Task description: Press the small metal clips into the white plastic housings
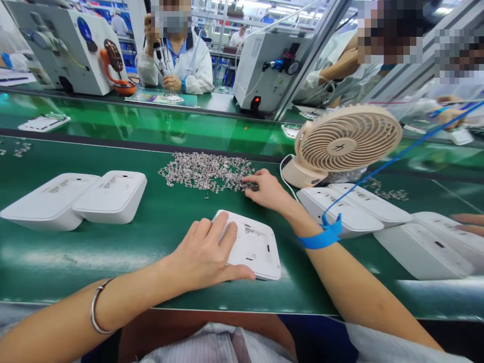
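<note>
My left hand (212,249) lies over a white plastic housing (260,252) on the green bench. Its thumb presses along the near edge and its fingers bend over the top, holding the housing. Slots and a shallow recess with small metal bits show on the housing's upper face. At the right end of a loose pile of small silvery metal parts (204,171), my right hand (266,189) has its thumb and fingers closing around a few of them. Just what sits between those fingertips is too small to make out clearly. A blue wrist strap (321,238) with a cord circles my right wrist.
Two white housings (109,194) stand to the left. Several more housings (344,209) sit to the right, near another person's hand (471,222). A beige fan (344,143) stands behind my right hand. Beyond runs a green conveyor (151,123) with people working across it.
</note>
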A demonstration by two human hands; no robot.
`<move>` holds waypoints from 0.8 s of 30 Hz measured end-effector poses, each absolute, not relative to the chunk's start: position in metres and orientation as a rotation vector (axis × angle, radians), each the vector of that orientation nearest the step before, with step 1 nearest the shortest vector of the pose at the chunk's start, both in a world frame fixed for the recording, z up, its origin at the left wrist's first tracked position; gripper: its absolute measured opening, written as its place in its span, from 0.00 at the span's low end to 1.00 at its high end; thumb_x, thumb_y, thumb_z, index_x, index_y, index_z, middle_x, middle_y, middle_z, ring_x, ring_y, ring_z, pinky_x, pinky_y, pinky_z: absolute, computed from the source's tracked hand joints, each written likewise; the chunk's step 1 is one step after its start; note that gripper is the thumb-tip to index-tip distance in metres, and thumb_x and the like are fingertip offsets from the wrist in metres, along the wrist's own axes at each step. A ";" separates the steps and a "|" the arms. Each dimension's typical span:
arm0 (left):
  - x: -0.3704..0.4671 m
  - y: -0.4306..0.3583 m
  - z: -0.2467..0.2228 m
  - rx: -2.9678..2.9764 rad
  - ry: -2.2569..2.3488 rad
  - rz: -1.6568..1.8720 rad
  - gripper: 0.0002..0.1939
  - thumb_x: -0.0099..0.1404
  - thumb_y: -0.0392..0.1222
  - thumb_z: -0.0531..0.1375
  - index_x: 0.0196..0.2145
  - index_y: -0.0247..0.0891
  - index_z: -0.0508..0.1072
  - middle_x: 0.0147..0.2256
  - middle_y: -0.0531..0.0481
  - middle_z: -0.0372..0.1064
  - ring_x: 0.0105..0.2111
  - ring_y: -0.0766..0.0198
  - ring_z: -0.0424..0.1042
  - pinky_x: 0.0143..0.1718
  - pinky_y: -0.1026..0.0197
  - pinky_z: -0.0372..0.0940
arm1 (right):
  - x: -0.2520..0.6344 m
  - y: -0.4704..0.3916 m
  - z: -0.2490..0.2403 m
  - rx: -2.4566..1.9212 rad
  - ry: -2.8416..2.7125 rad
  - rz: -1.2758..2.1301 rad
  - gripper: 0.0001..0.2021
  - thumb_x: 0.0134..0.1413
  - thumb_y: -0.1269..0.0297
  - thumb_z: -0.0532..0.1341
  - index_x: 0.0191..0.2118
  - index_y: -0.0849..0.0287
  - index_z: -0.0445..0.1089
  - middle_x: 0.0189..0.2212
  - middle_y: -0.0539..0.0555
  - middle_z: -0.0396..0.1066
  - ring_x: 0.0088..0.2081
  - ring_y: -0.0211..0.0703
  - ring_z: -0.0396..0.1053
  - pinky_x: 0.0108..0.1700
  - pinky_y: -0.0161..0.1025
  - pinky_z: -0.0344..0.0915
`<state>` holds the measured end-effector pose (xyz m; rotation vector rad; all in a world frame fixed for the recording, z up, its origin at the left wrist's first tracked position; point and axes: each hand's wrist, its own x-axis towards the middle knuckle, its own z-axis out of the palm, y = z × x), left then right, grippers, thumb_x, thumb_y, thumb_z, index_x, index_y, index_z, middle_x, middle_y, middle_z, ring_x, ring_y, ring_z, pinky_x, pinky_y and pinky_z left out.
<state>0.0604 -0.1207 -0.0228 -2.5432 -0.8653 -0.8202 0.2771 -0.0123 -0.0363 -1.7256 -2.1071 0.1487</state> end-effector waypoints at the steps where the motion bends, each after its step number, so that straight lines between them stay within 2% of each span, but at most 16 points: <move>1: 0.061 -0.121 -0.023 -2.538 -0.862 -0.815 0.39 0.58 0.68 0.43 0.38 0.27 0.72 0.41 0.32 0.70 0.27 0.58 0.65 0.27 0.57 0.59 | 0.271 -0.011 -0.040 -1.693 -2.096 0.103 0.12 0.43 0.70 0.58 0.35 0.58 0.74 0.33 0.57 0.65 0.31 0.43 0.66 0.38 0.42 0.63; 4: 0.061 -0.122 -0.023 -2.541 -0.852 -0.828 0.39 0.58 0.69 0.42 0.37 0.27 0.72 0.40 0.32 0.70 0.27 0.58 0.65 0.26 0.57 0.59 | 0.255 -0.007 -0.044 -1.543 -1.995 0.127 0.11 0.48 0.71 0.53 0.33 0.60 0.72 0.30 0.57 0.66 0.31 0.43 0.65 0.38 0.42 0.63; 9: 0.061 -0.124 -0.023 -2.563 -0.840 -0.840 0.39 0.58 0.69 0.41 0.37 0.28 0.72 0.39 0.32 0.70 0.27 0.59 0.65 0.27 0.57 0.59 | 0.251 -0.006 -0.032 -1.425 -1.693 0.375 0.08 0.50 0.62 0.55 0.31 0.59 0.68 0.25 0.50 0.67 0.25 0.36 0.61 0.31 0.35 0.62; 12: 0.061 -0.124 -0.023 -2.559 -0.835 -0.846 0.40 0.58 0.69 0.41 0.37 0.28 0.72 0.39 0.32 0.70 0.27 0.59 0.64 0.27 0.57 0.58 | 0.255 -0.010 -0.025 -1.432 -1.685 0.348 0.10 0.51 0.60 0.54 0.27 0.58 0.68 0.24 0.50 0.68 0.27 0.38 0.64 0.34 0.37 0.62; 14: 0.061 -0.125 -0.023 -2.550 -0.828 -0.858 0.40 0.58 0.69 0.41 0.36 0.28 0.73 0.38 0.33 0.70 0.25 0.60 0.63 0.26 0.58 0.58 | 0.254 -0.013 -0.023 -1.405 -1.733 0.312 0.09 0.51 0.62 0.55 0.29 0.58 0.70 0.29 0.52 0.71 0.32 0.41 0.67 0.38 0.39 0.64; 17: 0.061 -0.126 -0.023 -2.538 -0.802 -0.888 0.41 0.56 0.71 0.41 0.35 0.28 0.73 0.37 0.34 0.71 0.24 0.60 0.62 0.26 0.58 0.57 | 0.244 -0.018 -0.023 -1.318 -1.967 0.285 0.09 0.51 0.64 0.57 0.36 0.56 0.73 0.44 0.56 0.70 0.46 0.48 0.67 0.50 0.47 0.60; 20: 0.061 -0.127 -0.023 -2.541 -0.775 -0.922 0.41 0.55 0.72 0.42 0.36 0.28 0.73 0.38 0.34 0.71 0.29 0.57 0.65 0.31 0.57 0.58 | 0.231 -0.022 -0.023 -1.348 -2.281 0.323 0.11 0.50 0.65 0.59 0.40 0.50 0.74 0.58 0.54 0.56 0.58 0.59 0.53 0.55 0.59 0.51; 22: 0.061 -0.128 -0.024 -2.567 -0.753 -0.929 0.40 0.55 0.72 0.43 0.36 0.30 0.73 0.40 0.35 0.71 0.35 0.54 0.66 0.34 0.56 0.58 | 0.222 -0.023 -0.025 -1.393 -2.412 0.381 0.13 0.50 0.65 0.59 0.42 0.46 0.73 0.62 0.51 0.48 0.61 0.65 0.44 0.54 0.65 0.48; 24: 0.061 -0.128 -0.024 -2.619 -0.711 -0.908 0.39 0.55 0.71 0.43 0.37 0.31 0.72 0.43 0.37 0.70 0.40 0.53 0.66 0.37 0.55 0.57 | 0.216 -0.023 -0.026 -1.420 -2.471 0.397 0.11 0.51 0.65 0.59 0.40 0.47 0.74 0.62 0.51 0.47 0.61 0.68 0.41 0.53 0.67 0.48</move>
